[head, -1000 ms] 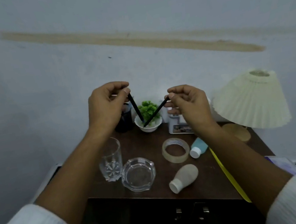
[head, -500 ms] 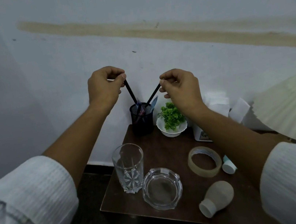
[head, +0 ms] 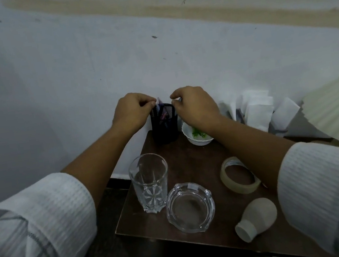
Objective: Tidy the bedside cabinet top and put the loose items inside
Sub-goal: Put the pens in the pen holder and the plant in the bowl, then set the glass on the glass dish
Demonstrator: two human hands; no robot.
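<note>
Both hands have dropped since half a second ago. The two black pens they held slanting high over the pen holder [head: 165, 126] no longer stand out above it. The left hand [head: 133, 111] and right hand [head: 194, 107] now sit at its rim, one on each side. On each hand the fingers are curled, with thumb and fingertips drawn close together right over the mesh opening. Whether they still pinch the pen ends cannot be told, since the knuckles hide them. Inside the holder only dark shafts and a pink-and-blue scrap [head: 163, 115] show. The holder stands upright at the back left corner of the cabinet top [head: 191, 162], just beside a white bowl [head: 199, 140] of greenery. Nearer the person are a tumbler [head: 150, 181], an ashtray [head: 190, 207] just beside it, a tape roll [head: 239, 175] and a beige bottle [head: 257, 217] on its side.
</note>
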